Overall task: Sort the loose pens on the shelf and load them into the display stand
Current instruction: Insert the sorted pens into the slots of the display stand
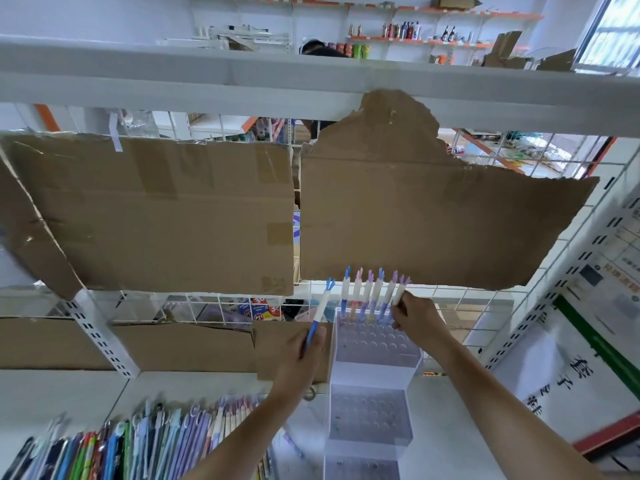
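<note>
At the far tier of the white tiered plastic display stand (375,344), right hand (414,317) pinches a seated pen; left hand (301,358) grips an upright blue-and-white pen (320,313), just left of the empty holes.

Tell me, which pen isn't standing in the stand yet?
The blue-topped pen that the left hand grips, left of the display stand. The other pens stand in the stand's back row, where the right hand pinches the end one.

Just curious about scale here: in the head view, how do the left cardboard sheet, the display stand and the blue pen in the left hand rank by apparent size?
1. Left cardboard sheet
2. Display stand, nearer the camera
3. Blue pen
</note>
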Demonstrator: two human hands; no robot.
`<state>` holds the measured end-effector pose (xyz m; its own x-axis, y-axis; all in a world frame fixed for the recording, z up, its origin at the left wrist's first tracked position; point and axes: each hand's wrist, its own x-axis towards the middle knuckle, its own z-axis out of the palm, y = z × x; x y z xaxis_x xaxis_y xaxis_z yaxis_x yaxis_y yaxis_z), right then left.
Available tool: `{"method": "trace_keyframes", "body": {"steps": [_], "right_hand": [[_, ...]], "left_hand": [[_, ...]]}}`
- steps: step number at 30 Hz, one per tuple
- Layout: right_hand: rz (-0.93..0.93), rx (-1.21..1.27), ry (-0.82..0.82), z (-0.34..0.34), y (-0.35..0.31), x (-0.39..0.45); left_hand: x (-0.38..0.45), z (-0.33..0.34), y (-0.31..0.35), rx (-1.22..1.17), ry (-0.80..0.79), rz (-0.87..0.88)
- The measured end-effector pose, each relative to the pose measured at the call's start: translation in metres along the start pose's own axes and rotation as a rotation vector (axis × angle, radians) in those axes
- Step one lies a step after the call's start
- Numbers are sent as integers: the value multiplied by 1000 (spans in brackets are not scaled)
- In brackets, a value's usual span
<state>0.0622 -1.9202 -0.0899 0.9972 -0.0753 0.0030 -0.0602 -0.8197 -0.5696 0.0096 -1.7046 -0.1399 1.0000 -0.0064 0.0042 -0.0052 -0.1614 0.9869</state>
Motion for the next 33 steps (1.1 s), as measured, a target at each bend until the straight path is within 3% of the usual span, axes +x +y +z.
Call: {"method": "trace_keyframes", "body": {"steps": [10,14,16,19,22,27,33], "right_hand": [[65,-19,18,1,4,-12],[21,428,-156,6,-20,-39],[-13,497,-204,12,-30,-47],[3,451,-139,12,-32,-47],[22,425,-19,-4,-21,-42],[34,260,195,-27,6,-27],[53,121,170,-28,10,-8]], "left_hand": [[-2,2,8,-20,-12,45],[3,18,11,60,-122,72],[4,30,12,192,-199,152],[10,41,11,464,-294,279],[21,37,6,653,-262,376],[30,30,-13,805,-83,586],[31,30,-14,793,-68,600]]}}
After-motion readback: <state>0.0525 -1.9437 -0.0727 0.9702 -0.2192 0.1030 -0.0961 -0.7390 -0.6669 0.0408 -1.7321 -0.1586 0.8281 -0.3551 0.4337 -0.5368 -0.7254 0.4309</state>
